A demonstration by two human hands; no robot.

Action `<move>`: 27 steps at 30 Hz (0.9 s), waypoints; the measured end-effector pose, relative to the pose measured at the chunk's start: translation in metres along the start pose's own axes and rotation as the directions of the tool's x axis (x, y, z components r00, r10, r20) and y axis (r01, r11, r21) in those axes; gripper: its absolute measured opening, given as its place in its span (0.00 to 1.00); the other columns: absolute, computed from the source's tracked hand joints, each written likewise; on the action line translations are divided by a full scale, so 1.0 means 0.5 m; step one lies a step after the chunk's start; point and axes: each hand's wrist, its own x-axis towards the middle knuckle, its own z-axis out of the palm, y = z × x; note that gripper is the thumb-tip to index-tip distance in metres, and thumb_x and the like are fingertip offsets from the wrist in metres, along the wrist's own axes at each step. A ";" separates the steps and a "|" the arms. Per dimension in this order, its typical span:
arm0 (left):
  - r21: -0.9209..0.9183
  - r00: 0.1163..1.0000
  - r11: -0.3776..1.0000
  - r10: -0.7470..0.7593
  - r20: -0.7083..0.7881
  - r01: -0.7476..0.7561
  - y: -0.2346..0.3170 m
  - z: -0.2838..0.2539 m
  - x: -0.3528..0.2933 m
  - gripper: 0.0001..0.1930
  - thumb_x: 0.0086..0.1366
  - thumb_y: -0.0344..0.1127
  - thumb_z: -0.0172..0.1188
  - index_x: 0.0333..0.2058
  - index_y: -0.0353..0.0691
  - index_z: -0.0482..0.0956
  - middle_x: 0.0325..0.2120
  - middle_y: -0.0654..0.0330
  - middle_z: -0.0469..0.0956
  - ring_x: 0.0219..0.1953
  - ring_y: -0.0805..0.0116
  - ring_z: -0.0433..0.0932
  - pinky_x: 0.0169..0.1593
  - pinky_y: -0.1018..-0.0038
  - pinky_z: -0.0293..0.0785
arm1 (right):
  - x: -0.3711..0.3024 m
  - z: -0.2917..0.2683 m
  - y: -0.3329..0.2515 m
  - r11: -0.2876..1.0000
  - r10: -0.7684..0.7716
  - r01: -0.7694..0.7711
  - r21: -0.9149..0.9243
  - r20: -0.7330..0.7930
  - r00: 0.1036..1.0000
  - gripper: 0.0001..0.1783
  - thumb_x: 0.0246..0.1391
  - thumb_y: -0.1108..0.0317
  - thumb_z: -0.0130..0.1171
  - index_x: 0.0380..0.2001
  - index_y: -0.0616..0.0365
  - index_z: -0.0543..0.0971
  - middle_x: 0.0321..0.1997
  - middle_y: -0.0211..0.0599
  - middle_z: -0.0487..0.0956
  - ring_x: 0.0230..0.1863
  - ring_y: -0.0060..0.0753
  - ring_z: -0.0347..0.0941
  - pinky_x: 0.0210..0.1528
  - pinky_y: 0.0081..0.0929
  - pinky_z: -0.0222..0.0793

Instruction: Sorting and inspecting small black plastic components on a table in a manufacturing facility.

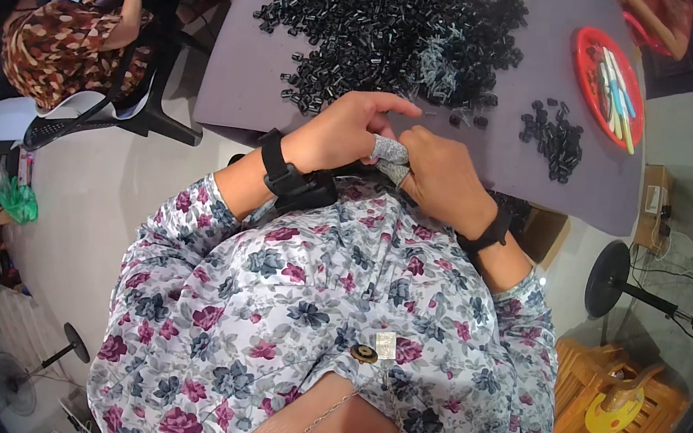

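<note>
My left hand (339, 133) and my right hand (448, 177) meet at the front edge of the purple-grey table (241, 56). Grey fabric wraps (391, 150) cover fingers where the hands touch. The left index finger reaches toward the right hand while its other fingers curl in. My right hand is closed, knuckles up; whatever lies between the fingers is hidden. Just beyond them spreads a large heap of small black plastic parts (362, 19), with a cluster of small greyish, clear-looking pieces (439, 65) on it. A smaller pile of black parts (554, 142) lies to the right.
At the far right of the table, a red round tray (579, 59) holds several long-handled tools. Another person (72, 53) sits at a table to the left. An orange slatted chair (589, 428) and a black round-based stand (609, 279) are on the right.
</note>
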 end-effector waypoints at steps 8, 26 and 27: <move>-0.036 0.987 0.995 0.086 -0.133 -0.092 0.038 -0.003 -0.012 0.30 0.63 0.15 0.57 0.65 0.36 0.72 0.37 0.63 0.85 0.37 0.80 0.81 0.37 0.84 0.74 | 0.029 -0.029 -0.003 0.999 -0.037 0.033 -0.020 -0.184 0.982 0.14 0.52 0.71 0.64 0.40 0.60 0.72 0.40 0.43 0.75 0.40 0.53 0.78 0.35 0.46 0.75; 0.112 0.997 0.993 0.051 -0.064 -0.044 0.021 0.011 -0.007 0.28 0.66 0.21 0.63 0.65 0.37 0.73 0.34 0.61 0.86 0.30 0.80 0.77 0.35 0.81 0.74 | -0.002 0.002 0.021 0.995 -0.085 0.078 -0.063 -0.103 0.991 0.11 0.48 0.73 0.65 0.34 0.60 0.73 0.33 0.44 0.75 0.33 0.52 0.78 0.32 0.44 0.75; 0.093 0.995 0.994 0.065 -0.071 -0.059 0.027 0.010 -0.011 0.28 0.67 0.22 0.62 0.65 0.37 0.73 0.34 0.61 0.86 0.31 0.80 0.77 0.36 0.80 0.74 | -0.001 -0.002 0.018 0.996 -0.075 0.067 -0.062 -0.131 0.988 0.11 0.48 0.72 0.65 0.34 0.59 0.73 0.33 0.44 0.75 0.34 0.52 0.78 0.33 0.44 0.75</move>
